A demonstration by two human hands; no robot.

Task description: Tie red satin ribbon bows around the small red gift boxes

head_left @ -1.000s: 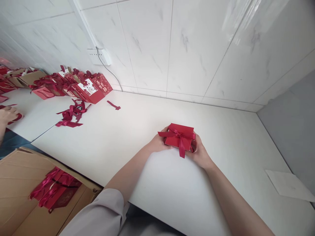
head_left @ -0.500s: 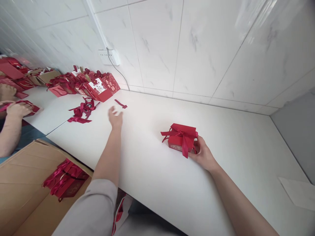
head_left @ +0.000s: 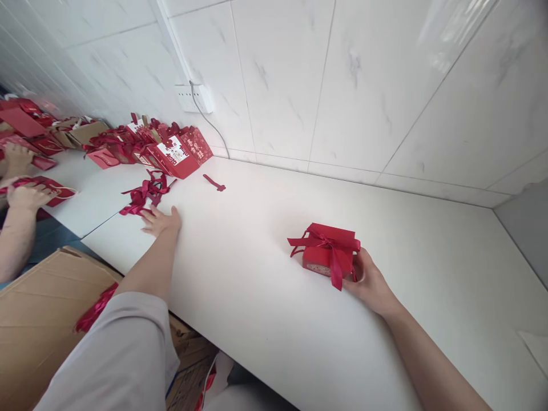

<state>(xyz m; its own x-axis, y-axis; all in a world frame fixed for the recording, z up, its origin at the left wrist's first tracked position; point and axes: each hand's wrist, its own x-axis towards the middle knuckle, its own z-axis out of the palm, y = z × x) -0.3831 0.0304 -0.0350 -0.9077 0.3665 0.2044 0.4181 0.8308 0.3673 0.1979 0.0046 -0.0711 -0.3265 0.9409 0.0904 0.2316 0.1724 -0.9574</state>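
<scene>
My right hand point(head_left: 369, 281) grips the right end of a small red gift box point(head_left: 327, 257), which rests on the white table point(head_left: 257, 274). A dark red ribbon is tied in a bow across the box, and its tails hang over the front. Farther left, my left hand point(head_left: 161, 221) is open with fingers spread, at the near edge of a heap of dark red ribbon bows point(head_left: 148, 191). Whether its fingertips touch the ribbons, I cannot tell. One loose strip of dark red ribbon point(head_left: 214, 182) lies alone beyond that hand.
Red gift boxes point(head_left: 171, 154) stand in a row against the tiled wall, below a socket point(head_left: 193, 98) with a cable. A cardboard carton point(head_left: 47, 302) with red ribboned items sits at the lower left. Beyond it, a co-worker's hands point(head_left: 29, 195) handle a red box.
My left hand has swept left and toward me, from near the loose ribbon strip to the ribbon heap. My right hand keeps its hold on the box while the view shifts slightly.
</scene>
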